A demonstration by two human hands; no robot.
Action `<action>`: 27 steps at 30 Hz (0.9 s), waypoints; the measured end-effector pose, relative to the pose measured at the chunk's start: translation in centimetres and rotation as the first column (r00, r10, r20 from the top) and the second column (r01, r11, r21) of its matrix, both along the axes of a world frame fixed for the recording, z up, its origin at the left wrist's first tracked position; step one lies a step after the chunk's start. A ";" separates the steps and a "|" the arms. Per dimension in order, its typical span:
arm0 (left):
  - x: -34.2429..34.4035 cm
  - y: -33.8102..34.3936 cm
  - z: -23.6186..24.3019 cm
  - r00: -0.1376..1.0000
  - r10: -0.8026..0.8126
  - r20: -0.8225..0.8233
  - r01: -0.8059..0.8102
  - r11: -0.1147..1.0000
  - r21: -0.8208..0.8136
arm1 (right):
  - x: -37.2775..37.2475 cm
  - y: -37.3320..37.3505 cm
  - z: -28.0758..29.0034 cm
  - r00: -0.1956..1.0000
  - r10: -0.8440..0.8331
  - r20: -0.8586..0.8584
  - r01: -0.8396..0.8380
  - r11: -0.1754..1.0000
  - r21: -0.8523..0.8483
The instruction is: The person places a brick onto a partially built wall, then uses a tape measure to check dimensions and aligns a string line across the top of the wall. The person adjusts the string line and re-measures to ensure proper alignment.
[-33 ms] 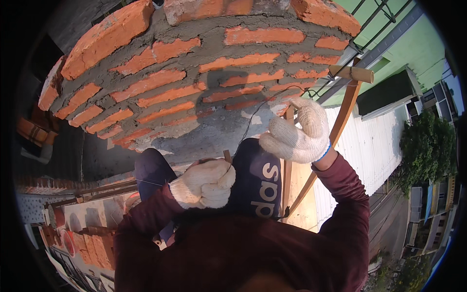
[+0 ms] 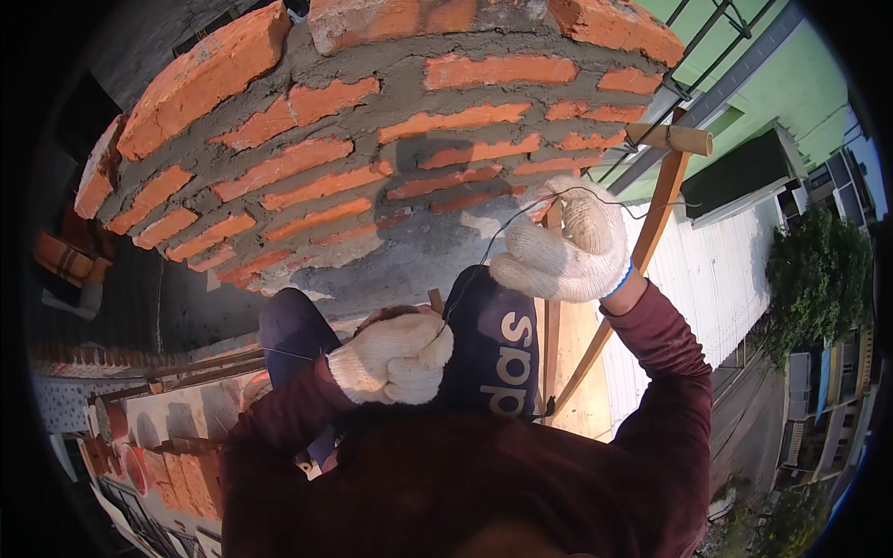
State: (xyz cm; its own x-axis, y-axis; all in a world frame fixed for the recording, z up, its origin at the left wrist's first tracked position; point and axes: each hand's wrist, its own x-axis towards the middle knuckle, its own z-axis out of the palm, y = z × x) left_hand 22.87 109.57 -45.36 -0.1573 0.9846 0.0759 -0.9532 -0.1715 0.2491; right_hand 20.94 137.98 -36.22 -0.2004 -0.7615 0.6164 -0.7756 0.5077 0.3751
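A thin dark wire [image 2: 490, 240] rises in a loose bend from my left hand to my right, and its kinked far end reaches past the right hand over the wooden brace. My left hand [image 2: 395, 361], in a white knitted glove, is closed on the wire's lower end above my knees. Just behind it shows the edge of a reddish-brown thing, mostly hidden. My right hand [image 2: 567, 246], gloved alike with a blue cuff edge, is raised before the wall, fingers curled, with the wire at its thumb and fingertips. The exact pinch is hard to see.
A brick wall [image 2: 372, 139] with grey mortar stands in front. Steel rebar [image 2: 712, 58], a wooden stub [image 2: 679, 139] and a slanted wooden brace [image 2: 651, 232] are at the right. Farther below lie a pale corrugated roof [image 2: 712, 279] and a street. Stacked bricks [image 2: 186, 476] sit lower left.
The wire's upper part has swung from beside the rebar to across my right hand, its end now pointing right. Both hands have barely moved.
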 end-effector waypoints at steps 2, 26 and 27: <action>-0.1 0.1 -0.1 0.997 -0.071 -0.002 0.071 0.997 -0.020 | -1.4 -0.1 0.6 0.999 0.014 -0.049 -0.011 0.998 0.061; -5.9 3.6 15.6 -0.655 -0.313 -0.688 -0.635 0.721 0.276 | 5.4 7.4 6.8 0.838 -0.546 -0.019 0.500 0.781 -0.374; -6.1 5.1 17.4 -0.688 -0.346 -0.638 -0.632 0.719 0.291 | 6.5 8.1 6.4 0.752 -0.638 -0.165 0.506 0.720 -0.475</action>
